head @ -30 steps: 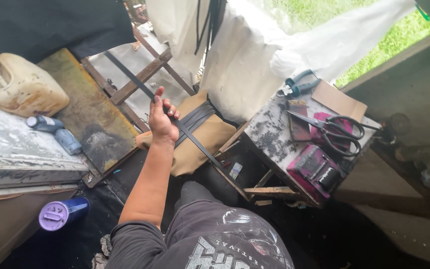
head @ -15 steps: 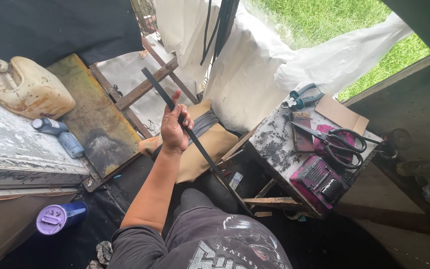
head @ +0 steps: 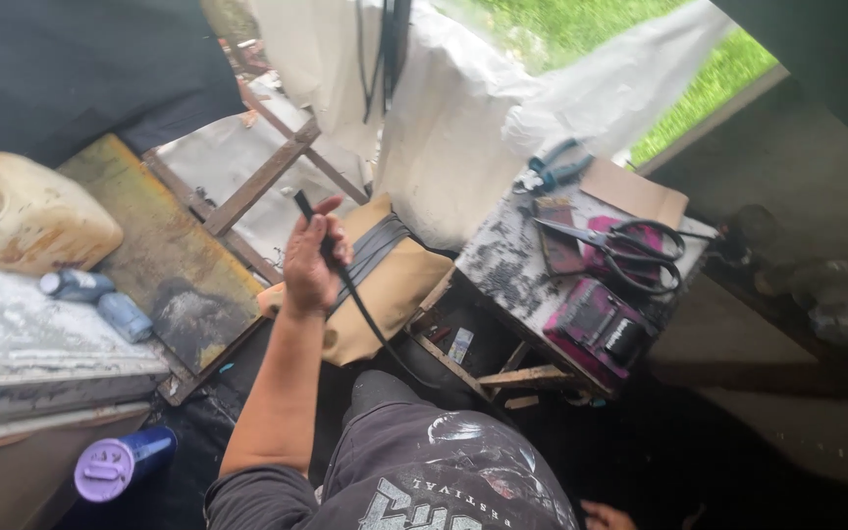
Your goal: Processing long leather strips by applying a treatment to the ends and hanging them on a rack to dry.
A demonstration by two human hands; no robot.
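Observation:
My left hand (head: 311, 263) is raised in front of me, shut on a thin black strip (head: 360, 312). The strip's tip pokes out just above my fingers, and the rest runs down toward my lap. Right behind the hand lies a tan cushion (head: 399, 294) with black bands across it. Only a few fingertips of my right hand (head: 604, 514) show at the bottom edge, and their pose is hidden.
A small worn table (head: 512, 260) on the right holds black scissors (head: 625, 245), blue-handled pliers (head: 554, 167), cardboard and a magenta case (head: 596, 329). On the left are a cream jerrycan (head: 26, 221), small bottles (head: 100, 299), a purple-capped bottle (head: 115, 466), a stained board (head: 164, 265) and a wooden frame (head: 267, 177).
The long end of the black strip that reached far up-left has been drawn back through my left hand. Now only a short tip shows above the fingers.

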